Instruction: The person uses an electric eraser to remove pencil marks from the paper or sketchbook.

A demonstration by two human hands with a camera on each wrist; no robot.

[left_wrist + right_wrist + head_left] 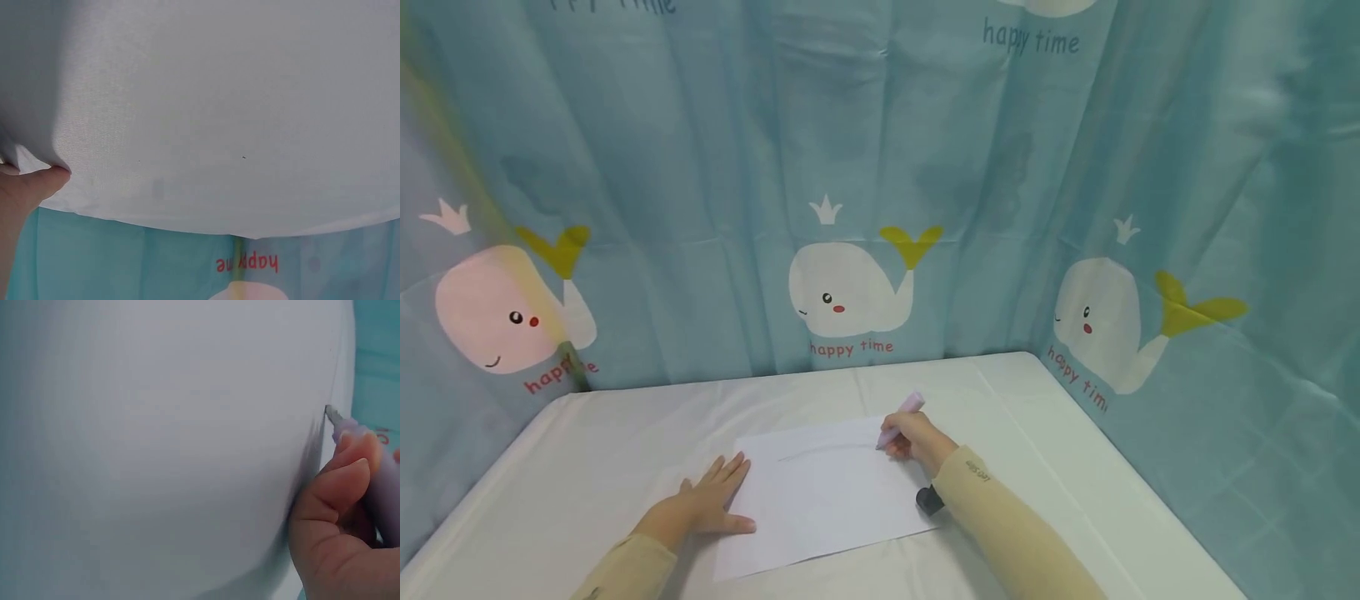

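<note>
A person's right hand (919, 437) pinches a lilac marker (913, 402), its tip at a faint curved line (823, 451) near the far edge of white paper (820, 508) on a white-covered worktop (632, 437), while the left hand (703, 502), fingers extended and thumb spread, rests at the paper's left edge.

Person, two arms in view. Both in long sleeves, pale yellow-beige, plain cloth, soft look: left sleeve (628, 568) and right sleeve (1011, 527). Cuffs end at the wrist. Near the right cuff, a short line of small dark lettering (978, 471), too small to read surely. Left sleeve bears a dark mark (593, 592), cut off by the frame edge. At the right wrist, a small black rounded piece (929, 500), partly behind the sleeve; details unclear. Left hand (703, 504) and right hand (917, 437) bare. Right wrist view: rounded thumb (340, 484), short nail, creased joint.
</note>
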